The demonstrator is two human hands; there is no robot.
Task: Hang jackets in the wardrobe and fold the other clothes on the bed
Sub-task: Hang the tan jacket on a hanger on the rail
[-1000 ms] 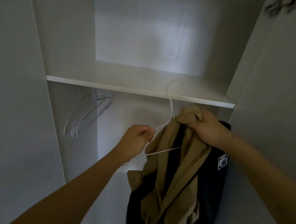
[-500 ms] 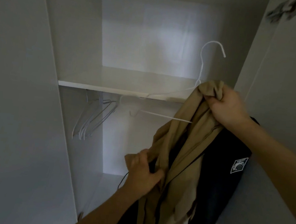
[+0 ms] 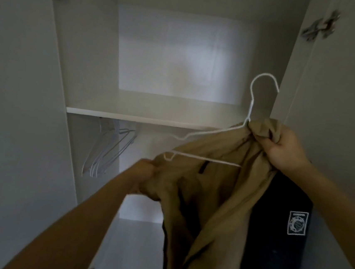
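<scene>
Spare hangers (image 3: 108, 149) dangle under the wardrobe shelf (image 3: 130, 115) at its left end. The left hand (image 3: 146, 174) clutches the tan jacket (image 3: 214, 194) by one shoulder; the right hand (image 3: 283, 149) grips its bunched collar beside the white hanger (image 3: 249, 111), over a dark garment (image 3: 276, 241).

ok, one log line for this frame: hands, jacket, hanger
left hand: grips tan jacket shoulder | right hand: bunches collar at white hanger neck | hanger: unhung | spare hangers: on rail

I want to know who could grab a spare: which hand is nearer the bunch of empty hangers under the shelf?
Left. The left hand grips the tan jacket just right of the empty hangers; the right hand is far across, by the wardrobe's right side.
</scene>
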